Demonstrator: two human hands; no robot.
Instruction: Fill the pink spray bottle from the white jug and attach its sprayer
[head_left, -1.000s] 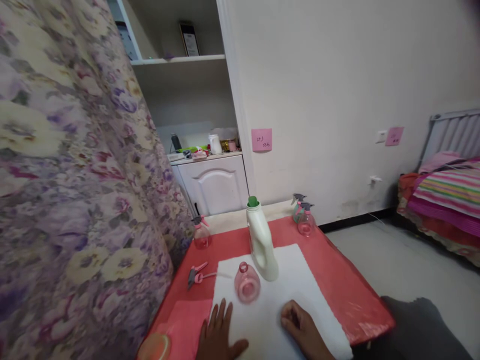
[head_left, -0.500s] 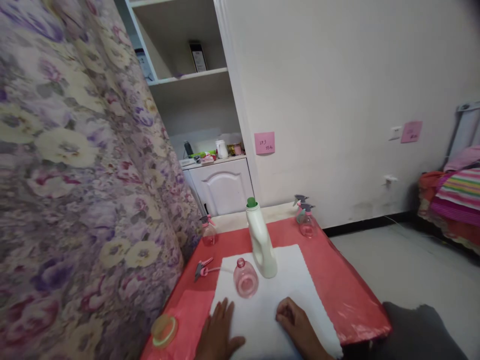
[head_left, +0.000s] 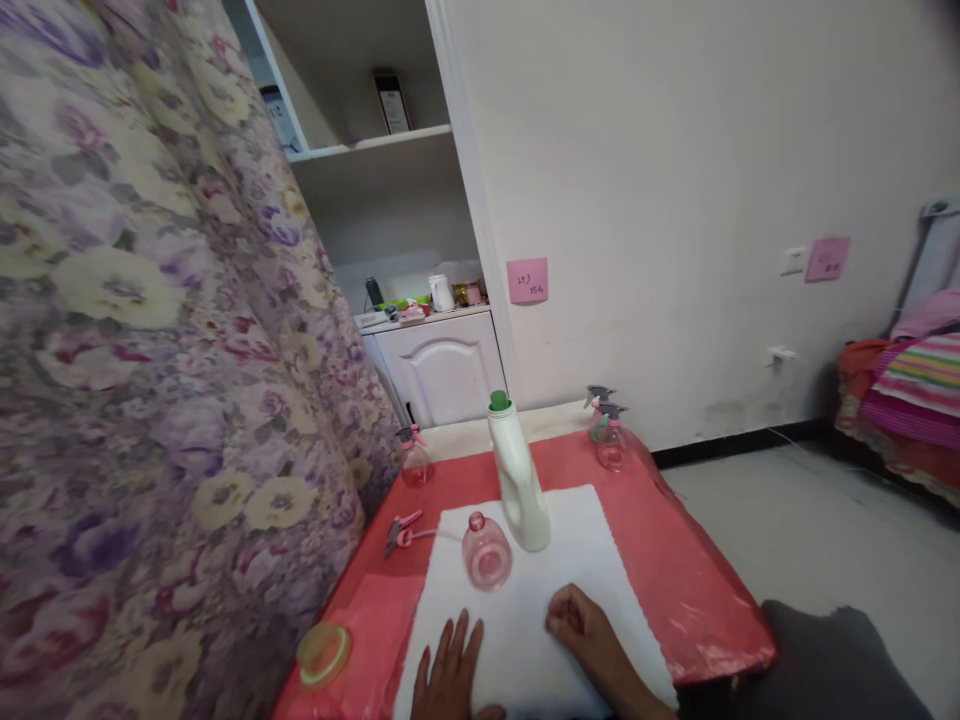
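Here, the pink-and-grey spray head (head_left: pixel 405 538) lies on the red cover (head_left: pixel 697 590), its tube reaching onto the white cloth (head_left: pixel 521 640), where your left hand (head_left: pixel 450 678) lies palm down, fingers straight and slightly apart. Just beyond stands the pink bottle (head_left: pixel 487 556), open-necked, then the cream jug (head_left: pixel 517 475) with a green piece (head_left: pixel 499 400) in its mouth; farther right and nearer you, your right hand (head_left: pixel 581 622) has its fingers curled closed.

Left hand (head_left: pixel 448 675), one: lies palm down, fingers extended and slightly parted, thumb pointing toward the right hand (head_left: pixel 579 622). Right hand, one: sits apart from and slightly farther forward than the left, fingers curled in loosely toward the thumb; right forearm (head_left: pixel 631 690) runs back and outward behind it.
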